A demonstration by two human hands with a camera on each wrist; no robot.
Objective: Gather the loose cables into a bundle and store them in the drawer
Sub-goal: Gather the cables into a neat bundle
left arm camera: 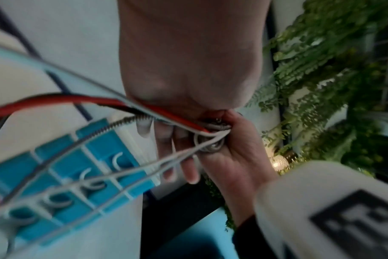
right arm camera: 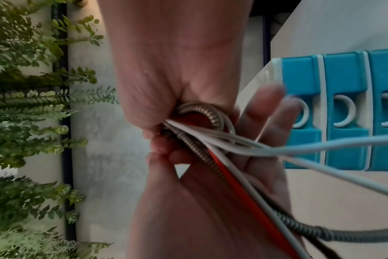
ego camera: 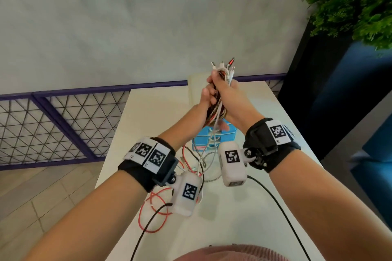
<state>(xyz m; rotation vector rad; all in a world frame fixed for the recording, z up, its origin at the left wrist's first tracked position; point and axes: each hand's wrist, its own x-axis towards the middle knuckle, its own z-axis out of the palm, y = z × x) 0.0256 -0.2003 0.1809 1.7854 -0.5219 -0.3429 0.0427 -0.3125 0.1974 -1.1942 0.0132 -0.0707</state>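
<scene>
Both hands hold one cable bundle (ego camera: 219,105) high above the white table (ego camera: 244,218). It mixes red, white and braided metal cables, and its plugs (ego camera: 224,65) stick out on top. My left hand (ego camera: 206,94) grips it from the left and my right hand (ego camera: 230,93) wraps it from the right. In the right wrist view my right hand (right arm camera: 166,70) curls round a braided loop (right arm camera: 210,113) while my left hand (right arm camera: 188,210) lies under the strands. Loose ends hang to the table, and a red loop (ego camera: 140,217) lies there. The blue drawer unit (ego camera: 230,134) stands below the hands, drawers closed.
A leafy plant (ego camera: 356,2) on a dark stand (ego camera: 318,91) borders the table's right side. A purple mesh railing (ego camera: 63,123) runs behind and to the left. Black leads (ego camera: 282,207) from the wrist cameras cross the near table.
</scene>
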